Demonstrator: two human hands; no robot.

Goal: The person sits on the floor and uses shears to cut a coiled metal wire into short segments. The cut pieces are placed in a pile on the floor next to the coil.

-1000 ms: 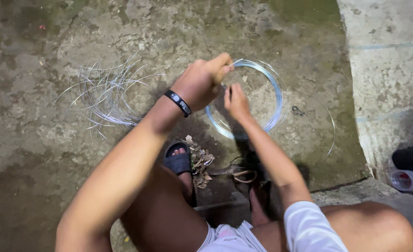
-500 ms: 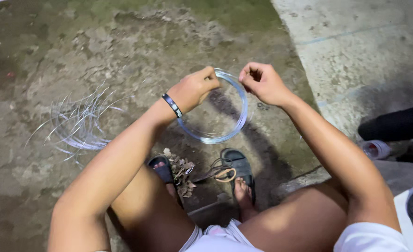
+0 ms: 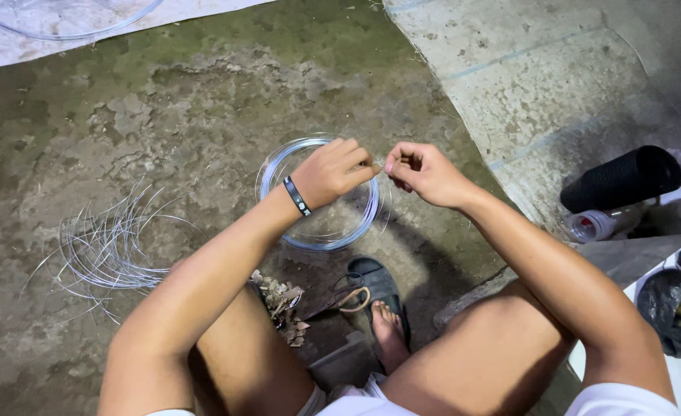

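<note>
My left hand (image 3: 339, 171), with a black band on its wrist, grips a round coil of clear plastic line (image 3: 321, 235) that hangs in front of my knees. Just to its right, my right hand (image 3: 419, 172) pinches the same coil near its top between thumb and fingers. The two hands almost touch. The coil's upper part is hidden behind my left hand.
Loose cut strands of clear line (image 3: 109, 250) lie on the rough concrete at the left. A pair of scissors (image 3: 340, 298) rests by my sandalled foot (image 3: 385, 308). A black ribbed tube (image 3: 621, 179), a clear bottle (image 3: 590, 226) and a black bag (image 3: 675, 302) sit at the right.
The view has tilted and my hands have drawn closer together. The coil, held spread between them before, now hangs lower under my left hand.
</note>
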